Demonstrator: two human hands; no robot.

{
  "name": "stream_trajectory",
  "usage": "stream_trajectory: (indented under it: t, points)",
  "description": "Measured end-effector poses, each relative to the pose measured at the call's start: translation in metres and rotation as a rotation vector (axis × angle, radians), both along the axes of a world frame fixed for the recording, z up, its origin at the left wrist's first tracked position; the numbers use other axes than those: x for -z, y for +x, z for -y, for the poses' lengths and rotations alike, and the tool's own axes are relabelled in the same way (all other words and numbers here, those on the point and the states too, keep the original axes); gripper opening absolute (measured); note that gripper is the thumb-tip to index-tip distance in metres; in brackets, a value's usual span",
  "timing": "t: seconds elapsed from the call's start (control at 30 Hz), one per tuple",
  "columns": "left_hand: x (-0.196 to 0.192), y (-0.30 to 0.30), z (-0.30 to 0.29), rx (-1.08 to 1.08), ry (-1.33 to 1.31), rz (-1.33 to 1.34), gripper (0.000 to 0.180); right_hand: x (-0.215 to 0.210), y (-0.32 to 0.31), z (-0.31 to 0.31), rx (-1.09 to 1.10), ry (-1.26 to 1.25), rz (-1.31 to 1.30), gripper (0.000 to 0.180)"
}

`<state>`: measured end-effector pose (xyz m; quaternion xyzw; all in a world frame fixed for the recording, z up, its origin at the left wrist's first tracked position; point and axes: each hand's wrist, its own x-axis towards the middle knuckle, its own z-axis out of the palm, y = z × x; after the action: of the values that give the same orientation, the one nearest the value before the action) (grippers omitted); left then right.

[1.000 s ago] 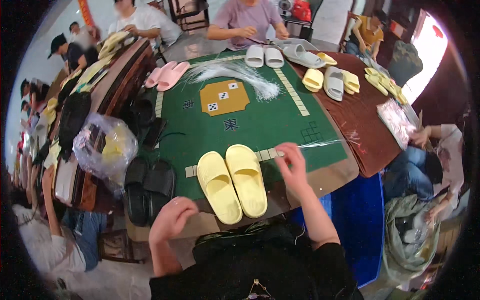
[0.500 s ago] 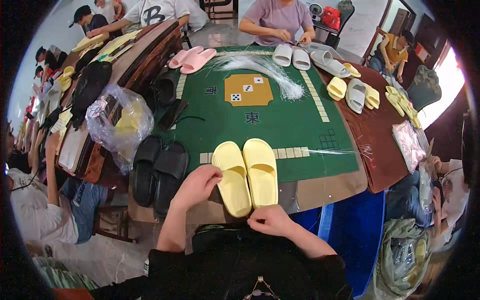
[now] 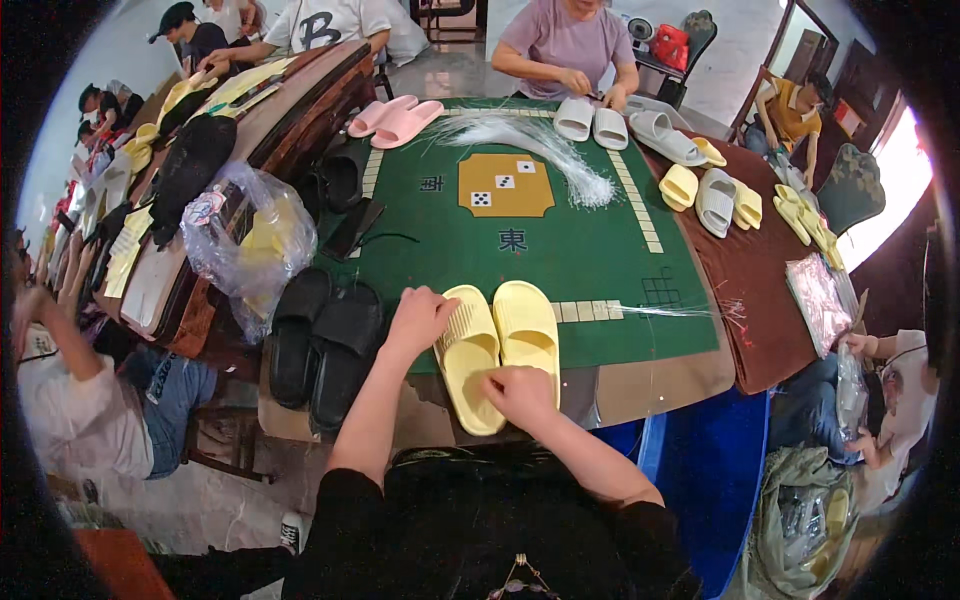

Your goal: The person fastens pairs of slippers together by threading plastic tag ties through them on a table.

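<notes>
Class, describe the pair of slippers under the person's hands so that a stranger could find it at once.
Start at the green table. On its near edge lies the yellow pair, with the left hand and right hand on it. The black pair beside it is dark; the other yellow slippers lie far right.

The left hand (image 3: 420, 318) has come up onto the yellow slippers (image 3: 500, 350); the right hand (image 3: 520, 392) drew back to their heels.
</notes>
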<state>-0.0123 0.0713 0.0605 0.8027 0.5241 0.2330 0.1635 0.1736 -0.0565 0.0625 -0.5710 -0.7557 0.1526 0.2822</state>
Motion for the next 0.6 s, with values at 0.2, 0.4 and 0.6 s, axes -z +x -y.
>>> stream_trajectory:
  t: [0.2,0.4,0.6]
  points:
    - [-0.002,0.019,-0.032,-0.048,-0.336,-0.101,0.045,0.018,-0.024,-0.038,0.122,0.2,0.09,0.029]
    - [0.016,0.04,-0.028,-0.191,-0.246,0.32,0.023,0.015,-0.02,-0.036,0.106,0.156,0.024,0.025]
    - [0.039,0.043,-0.021,-0.293,-0.015,0.43,0.021,0.005,0.028,-0.003,0.131,-0.258,-0.486,0.023]
